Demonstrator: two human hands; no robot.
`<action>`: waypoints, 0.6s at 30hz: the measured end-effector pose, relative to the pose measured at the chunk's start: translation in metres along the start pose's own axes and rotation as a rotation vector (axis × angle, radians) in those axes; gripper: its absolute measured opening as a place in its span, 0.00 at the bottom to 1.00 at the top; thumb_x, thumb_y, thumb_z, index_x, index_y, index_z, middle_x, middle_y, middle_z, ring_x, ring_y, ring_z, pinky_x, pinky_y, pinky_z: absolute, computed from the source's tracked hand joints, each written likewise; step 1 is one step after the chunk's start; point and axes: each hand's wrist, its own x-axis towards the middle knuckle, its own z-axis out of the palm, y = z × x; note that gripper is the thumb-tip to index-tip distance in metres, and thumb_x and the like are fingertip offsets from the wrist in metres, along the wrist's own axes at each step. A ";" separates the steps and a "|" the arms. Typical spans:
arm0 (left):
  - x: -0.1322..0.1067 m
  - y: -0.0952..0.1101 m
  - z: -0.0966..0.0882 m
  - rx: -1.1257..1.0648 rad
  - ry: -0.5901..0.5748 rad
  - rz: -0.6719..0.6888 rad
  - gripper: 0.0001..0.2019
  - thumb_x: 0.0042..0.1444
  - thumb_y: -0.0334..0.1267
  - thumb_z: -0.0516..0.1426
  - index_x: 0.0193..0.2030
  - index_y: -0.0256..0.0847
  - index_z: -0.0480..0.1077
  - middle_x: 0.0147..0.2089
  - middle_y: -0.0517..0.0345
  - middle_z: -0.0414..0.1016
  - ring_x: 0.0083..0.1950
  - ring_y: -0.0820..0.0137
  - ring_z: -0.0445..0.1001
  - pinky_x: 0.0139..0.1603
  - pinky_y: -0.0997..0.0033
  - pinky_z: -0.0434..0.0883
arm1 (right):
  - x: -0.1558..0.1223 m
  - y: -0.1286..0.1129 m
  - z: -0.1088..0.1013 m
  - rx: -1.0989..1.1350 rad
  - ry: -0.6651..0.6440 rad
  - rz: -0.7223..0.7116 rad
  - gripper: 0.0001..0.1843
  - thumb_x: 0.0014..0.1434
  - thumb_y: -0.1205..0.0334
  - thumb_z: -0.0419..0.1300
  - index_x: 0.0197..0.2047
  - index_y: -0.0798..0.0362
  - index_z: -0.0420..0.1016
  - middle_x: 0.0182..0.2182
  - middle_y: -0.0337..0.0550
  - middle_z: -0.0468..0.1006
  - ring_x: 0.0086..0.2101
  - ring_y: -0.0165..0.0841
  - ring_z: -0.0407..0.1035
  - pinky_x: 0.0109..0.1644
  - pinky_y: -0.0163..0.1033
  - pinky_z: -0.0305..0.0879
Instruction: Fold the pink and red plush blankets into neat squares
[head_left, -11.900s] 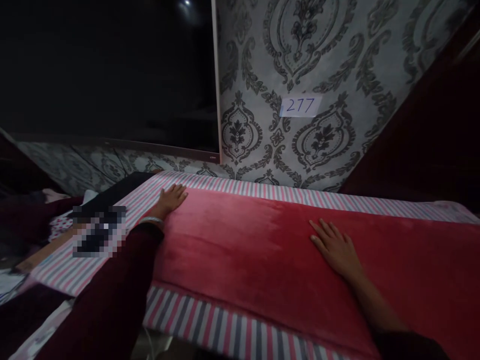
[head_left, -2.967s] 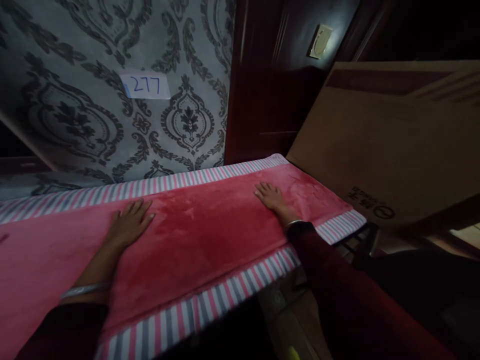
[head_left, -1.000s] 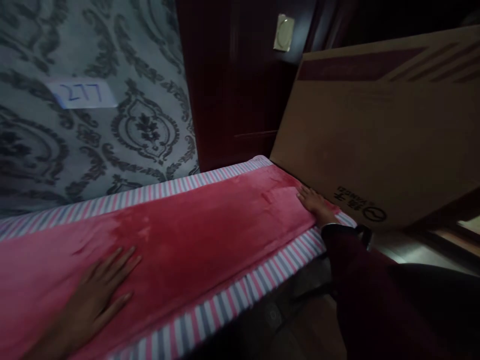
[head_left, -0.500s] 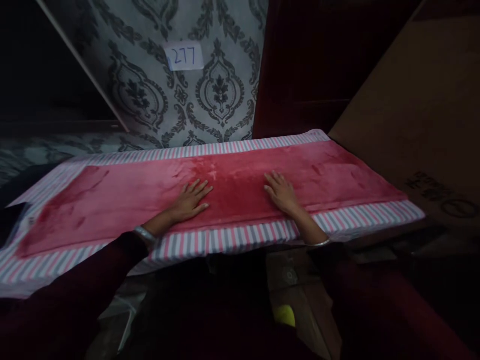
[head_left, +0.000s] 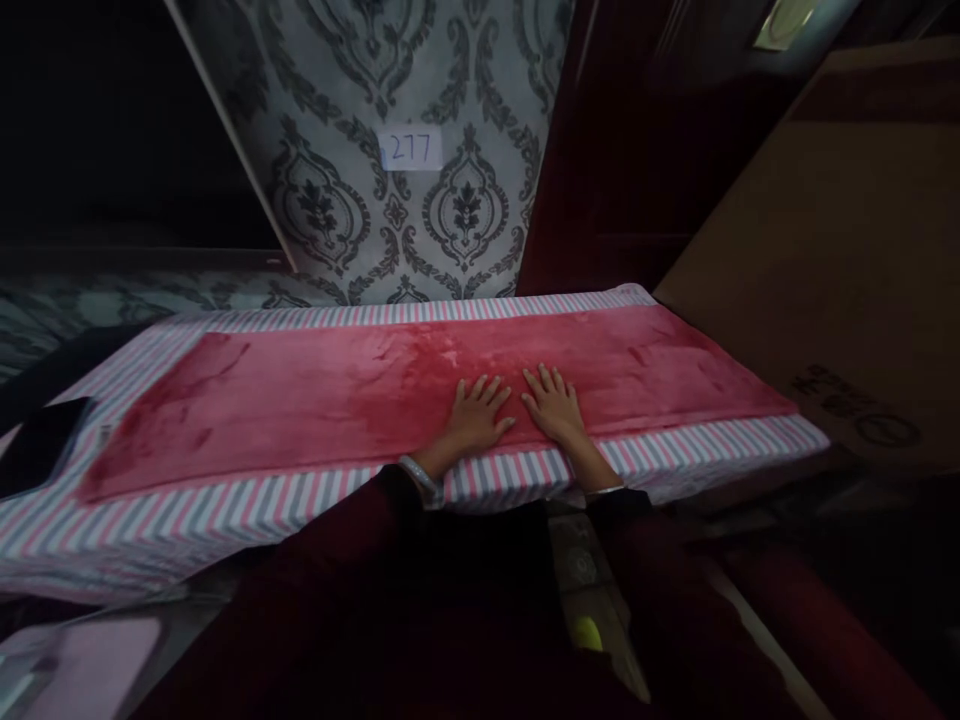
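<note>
A long red plush cloth (head_left: 300,390) lies flat on a board covered in pink, grey and white stripes (head_left: 225,510). My left hand (head_left: 474,412) rests palm down on the cloth near its front edge, fingers spread. Close beside it, my right hand (head_left: 556,404) also lies flat and open on the cloth. Both hands hold nothing. Dark red sleeves and a bangle at each wrist show below.
A patterned grey wall with a paper label "277" (head_left: 410,149) stands behind. A large cardboard box (head_left: 840,260) leans at the right, against the board's end. A dark screen (head_left: 112,120) fills the upper left. A black object (head_left: 37,440) lies at the left end.
My hands, half a second ago apart on the cloth, have slid together near the middle. One second ago my right hand was at the cloth's right end by the box.
</note>
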 end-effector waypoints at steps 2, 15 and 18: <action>-0.012 -0.011 -0.006 0.008 -0.008 -0.055 0.33 0.69 0.55 0.45 0.77 0.46 0.51 0.79 0.53 0.46 0.80 0.55 0.42 0.76 0.36 0.39 | 0.000 0.001 0.002 -0.010 0.006 -0.001 0.31 0.74 0.50 0.42 0.76 0.44 0.51 0.76 0.46 0.48 0.72 0.47 0.45 0.70 0.60 0.51; -0.155 -0.179 -0.034 0.171 -0.040 -0.617 0.37 0.69 0.59 0.41 0.78 0.42 0.44 0.80 0.43 0.35 0.80 0.49 0.37 0.73 0.31 0.44 | -0.001 0.007 0.014 0.008 0.080 -0.040 0.31 0.72 0.51 0.41 0.74 0.46 0.58 0.74 0.49 0.55 0.70 0.50 0.50 0.68 0.63 0.56; -0.191 -0.209 -0.039 0.179 -0.024 -0.738 0.37 0.69 0.59 0.40 0.79 0.42 0.44 0.80 0.43 0.35 0.80 0.47 0.37 0.72 0.29 0.47 | -0.002 0.011 0.022 0.012 0.121 -0.060 0.32 0.71 0.51 0.40 0.73 0.47 0.60 0.72 0.50 0.58 0.69 0.51 0.53 0.65 0.64 0.59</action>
